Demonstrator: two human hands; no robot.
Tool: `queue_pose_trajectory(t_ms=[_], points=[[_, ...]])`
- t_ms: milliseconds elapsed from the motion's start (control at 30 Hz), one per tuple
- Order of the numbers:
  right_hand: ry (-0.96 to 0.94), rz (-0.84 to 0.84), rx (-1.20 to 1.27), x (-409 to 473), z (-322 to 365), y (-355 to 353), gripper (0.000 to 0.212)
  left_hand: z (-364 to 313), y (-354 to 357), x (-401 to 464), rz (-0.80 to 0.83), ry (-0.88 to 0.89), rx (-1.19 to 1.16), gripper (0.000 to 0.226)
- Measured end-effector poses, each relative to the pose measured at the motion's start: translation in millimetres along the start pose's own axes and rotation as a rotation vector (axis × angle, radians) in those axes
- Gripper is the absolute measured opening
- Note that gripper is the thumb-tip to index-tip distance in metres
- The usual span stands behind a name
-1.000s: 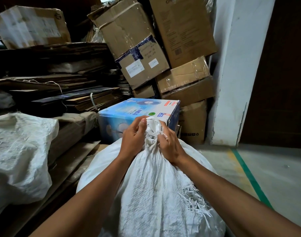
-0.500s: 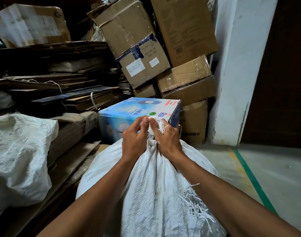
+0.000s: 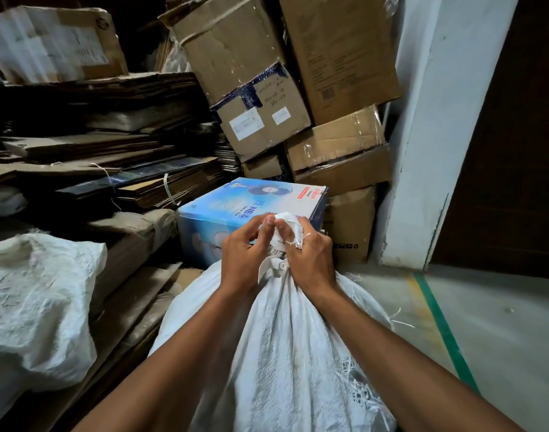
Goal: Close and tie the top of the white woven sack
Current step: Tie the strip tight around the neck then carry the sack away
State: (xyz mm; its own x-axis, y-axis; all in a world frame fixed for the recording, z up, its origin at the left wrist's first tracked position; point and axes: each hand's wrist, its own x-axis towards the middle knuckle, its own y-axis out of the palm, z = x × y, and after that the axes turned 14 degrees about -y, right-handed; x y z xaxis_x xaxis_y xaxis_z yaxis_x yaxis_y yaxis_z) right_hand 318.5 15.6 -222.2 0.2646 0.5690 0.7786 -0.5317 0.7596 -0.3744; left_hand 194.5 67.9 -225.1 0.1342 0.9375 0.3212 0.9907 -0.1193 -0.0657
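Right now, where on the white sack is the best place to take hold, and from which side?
Grip the bunched neck, just under the knot, coming from above with hands on both sides. The cloth narrows there into a tight bundle, while the body of the sack below is wide and bulging.

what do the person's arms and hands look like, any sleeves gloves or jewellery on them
Both forearms are bare as far as the frame shows, with no sleeve edge in view. The left hand and right hand wear no gloves, and no rings, watch or wristband show on the visible sides. Fingernails look short and unpainted. The near arms are slightly motion-blurred.
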Motion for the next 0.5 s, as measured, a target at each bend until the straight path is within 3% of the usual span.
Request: queue_pose_trajectory(t_ms=[233,333,500], points=[[-0.059,-0.012,-0.044,73.2,44.4,-56.5,0.08,-106.8,5.0,14.6,-0.017,0.011,0.051,0.05],[-0.059,-0.013,-0.047,121.3,76.0,-90.1,0.072,-172.0,5.1,28.9,-0.005,-0.005,0.049,0.041],[-0.072,-0.019,-0.082,212.2,131.9,-153.6,0.066,-292.1,8.5,59.4,0.037,-0.041,0.049,0.048]])
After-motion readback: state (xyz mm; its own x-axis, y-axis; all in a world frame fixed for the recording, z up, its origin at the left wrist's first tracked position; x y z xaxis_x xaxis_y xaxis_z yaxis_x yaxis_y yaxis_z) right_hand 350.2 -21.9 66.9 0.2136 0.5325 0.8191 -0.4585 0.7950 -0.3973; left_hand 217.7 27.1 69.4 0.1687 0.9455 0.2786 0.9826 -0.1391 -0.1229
